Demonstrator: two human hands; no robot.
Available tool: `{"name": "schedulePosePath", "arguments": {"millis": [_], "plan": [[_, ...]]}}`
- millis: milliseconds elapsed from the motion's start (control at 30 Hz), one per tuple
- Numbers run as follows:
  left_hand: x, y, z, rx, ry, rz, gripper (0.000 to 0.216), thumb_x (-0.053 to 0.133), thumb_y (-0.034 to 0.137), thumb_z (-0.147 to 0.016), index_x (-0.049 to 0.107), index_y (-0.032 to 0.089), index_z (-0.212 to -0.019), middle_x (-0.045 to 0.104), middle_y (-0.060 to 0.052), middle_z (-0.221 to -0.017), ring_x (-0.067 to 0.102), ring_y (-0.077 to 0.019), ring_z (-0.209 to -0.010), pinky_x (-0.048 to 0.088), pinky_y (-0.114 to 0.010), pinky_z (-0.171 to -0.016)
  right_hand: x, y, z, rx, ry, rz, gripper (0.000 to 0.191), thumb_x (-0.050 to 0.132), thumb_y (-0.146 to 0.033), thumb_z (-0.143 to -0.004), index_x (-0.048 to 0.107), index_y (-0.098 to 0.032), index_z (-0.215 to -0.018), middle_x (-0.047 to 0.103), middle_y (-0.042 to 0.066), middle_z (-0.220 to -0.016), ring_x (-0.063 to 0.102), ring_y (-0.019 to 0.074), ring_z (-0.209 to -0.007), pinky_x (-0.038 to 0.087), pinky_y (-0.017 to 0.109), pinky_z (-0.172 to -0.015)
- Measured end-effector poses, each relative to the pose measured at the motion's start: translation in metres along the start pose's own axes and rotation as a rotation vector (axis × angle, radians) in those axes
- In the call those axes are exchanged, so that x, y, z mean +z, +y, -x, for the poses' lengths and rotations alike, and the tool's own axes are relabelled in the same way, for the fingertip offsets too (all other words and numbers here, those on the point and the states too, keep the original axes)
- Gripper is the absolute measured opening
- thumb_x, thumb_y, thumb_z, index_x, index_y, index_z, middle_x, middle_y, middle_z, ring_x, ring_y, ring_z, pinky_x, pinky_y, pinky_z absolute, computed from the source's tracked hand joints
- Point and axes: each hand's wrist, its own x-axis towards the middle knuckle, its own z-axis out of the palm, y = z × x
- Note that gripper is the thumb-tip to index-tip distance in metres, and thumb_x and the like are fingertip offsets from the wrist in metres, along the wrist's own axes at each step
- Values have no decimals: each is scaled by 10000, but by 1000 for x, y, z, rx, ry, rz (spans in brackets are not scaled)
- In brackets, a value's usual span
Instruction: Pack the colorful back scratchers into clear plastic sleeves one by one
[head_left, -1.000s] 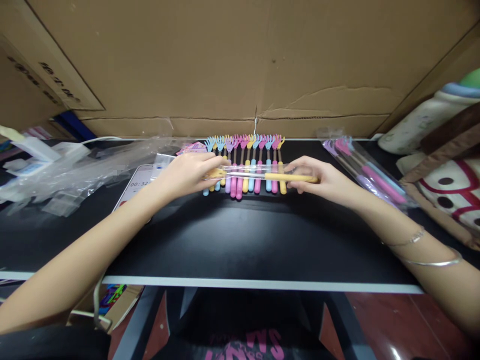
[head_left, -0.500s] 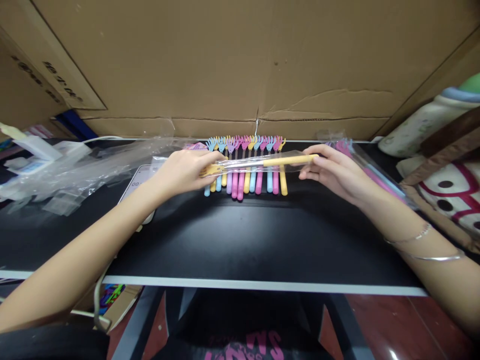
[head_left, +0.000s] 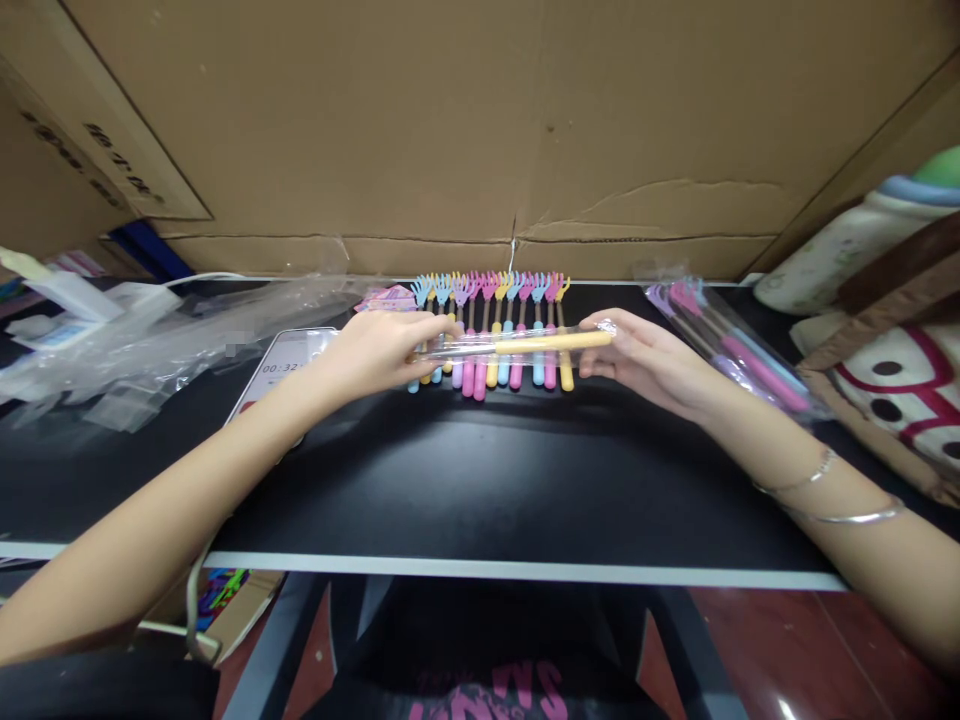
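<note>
A yellow-handled back scratcher (head_left: 555,343) in a clear plastic sleeve is held level above the black table, its handle pointing right. My left hand (head_left: 375,350) is closed around the claw end, which its fingers hide. At the handle end, my right hand (head_left: 645,360) pinches the sleeve between thumb and fingers. Behind and below lies a row of back scratchers (head_left: 517,370) in blue, yellow, purple and pink, claws toward the back. Beyond my right hand rests a clear bag of back scratchers (head_left: 742,350) in purple, pink and blue.
Crumpled clear plastic sleeves (head_left: 172,345) cover the left side beside a phone (head_left: 281,360) showing a timer. A pink packet (head_left: 390,298) lies near the row. Cardboard (head_left: 480,130) walls the back. A bottle (head_left: 840,240) and a patterned bag (head_left: 900,380) stand at right.
The sleeved back scratcher has shifted left and slightly down, its claw end now covered by my left hand. My right hand has moved left with it and closed on the sleeve's end.
</note>
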Motion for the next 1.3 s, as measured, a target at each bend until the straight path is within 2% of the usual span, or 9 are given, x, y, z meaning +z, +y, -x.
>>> {"name": "schedulePosePath", "arguments": {"millis": [200, 467, 767, 967, 1100, 1233, 1300], "plan": [[-1, -1, 0, 15, -32, 32, 292, 578, 284, -838, 655, 245, -1118, 710, 22, -815, 610, -130, -630, 330, -206, -579, -1, 2, 0, 32, -57, -17, 313, 756, -456, -793, 671, -231, -994, 663, -4, -837, 641, 128, -775, 529, 298, -792], [2, -3, 0, 8, -31, 67, 293, 568, 343, -852, 653, 246, -1115, 697, 29, -802, 595, -119, -597, 307, -205, -564, -3, 6, 1, 64, -125, 9, 354, 732, -463, -816, 625, -217, -1048, 683, 9, -834, 656, 151, -808, 508, 311, -781], [-2, 2, 0, -106, -84, 4, 376, 587, 390, -820, 637, 290, -1179, 698, 30, -793, 610, -145, -645, 284, -213, -560, 4, 0, 2, 96, -78, 90, 387, 712, -548, -797, 612, -195, -922, 646, 11, -783, 625, 156, -753, 493, 306, -716], [-6, 5, -1, -183, -98, 2, 395, 562, 393, -804, 636, 304, -1182, 694, 34, -785, 621, -159, -668, 289, -221, -565, 5, 0, 1, 62, -22, 91, 349, 710, -528, -807, 612, -194, -835, 656, 5, -743, 643, 149, -727, 504, 290, -697], [-7, 6, -2, -210, -90, 39, 428, 559, 406, -795, 625, 314, -1207, 695, 41, -816, 626, -154, -691, 299, -223, -574, 5, 0, 1, 76, 31, 49, 306, 726, -461, -804, 652, -200, -945, 700, 18, -793, 661, 151, -708, 533, 313, -714], [-7, 6, -2, -224, -81, 53, 427, 557, 412, -797, 623, 303, -1205, 695, 36, -837, 622, -151, -698, 292, -222, -569, 8, -3, 2, 82, 45, 60, 206, 724, -300, -776, 679, -189, -944, 729, 44, -917, 668, 150, -731, 554, 347, -785], [-7, 6, -2, -229, -77, 58, 420, 561, 414, -799, 624, 297, -1198, 695, 30, -840, 621, -152, -696, 290, -222, -566, 10, -4, 2, 67, 55, 74, 233, 723, -256, -754, 678, -198, -975, 734, 46, -959, 674, 160, -759, 558, 367, -807]]}}
